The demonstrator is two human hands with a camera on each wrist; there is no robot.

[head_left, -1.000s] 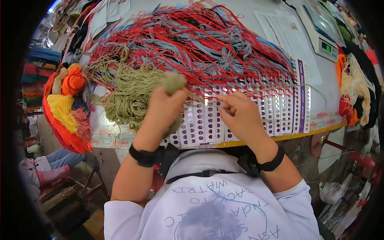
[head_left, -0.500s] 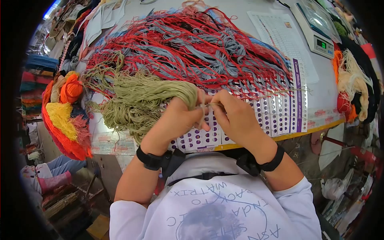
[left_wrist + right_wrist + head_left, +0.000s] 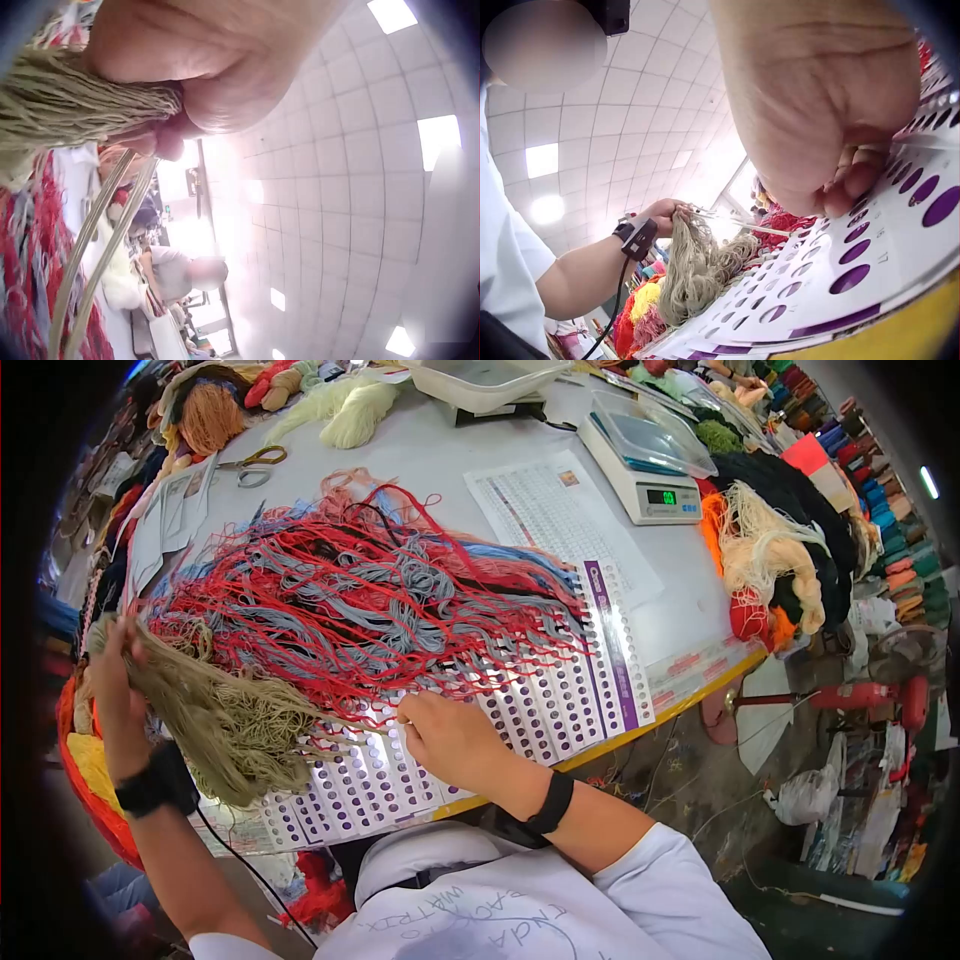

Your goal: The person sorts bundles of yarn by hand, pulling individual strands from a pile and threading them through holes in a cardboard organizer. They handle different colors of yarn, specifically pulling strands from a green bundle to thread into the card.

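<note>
My left hand (image 3: 122, 705) grips the top of an olive-green yarn skein (image 3: 215, 710), raised at the left of the table; its strands hang down to the right. In the left wrist view, the skein (image 3: 82, 101) passes between the curled fingers, and two pale strands (image 3: 94, 247) run down from them. Those strands stretch toward my right hand (image 3: 455, 740), whose fingers are curled round their end low over the punched white cards (image 3: 540, 720). The right wrist view shows the right hand (image 3: 817, 112) close above the cards' holes, its fingertips partly hidden.
Red and grey-blue threads (image 3: 350, 590) lie piled behind the cards. A scale (image 3: 650, 490), a printed sheet (image 3: 550, 510) and scissors (image 3: 262, 457) lie farther back. Orange and cream yarn (image 3: 780, 560) is at the right, and the table's yellow edge (image 3: 660, 720) runs in front.
From near the right hand, my left hand has moved far left with the green skein, drawing strands out between the hands. The head view has turned to the right.
</note>
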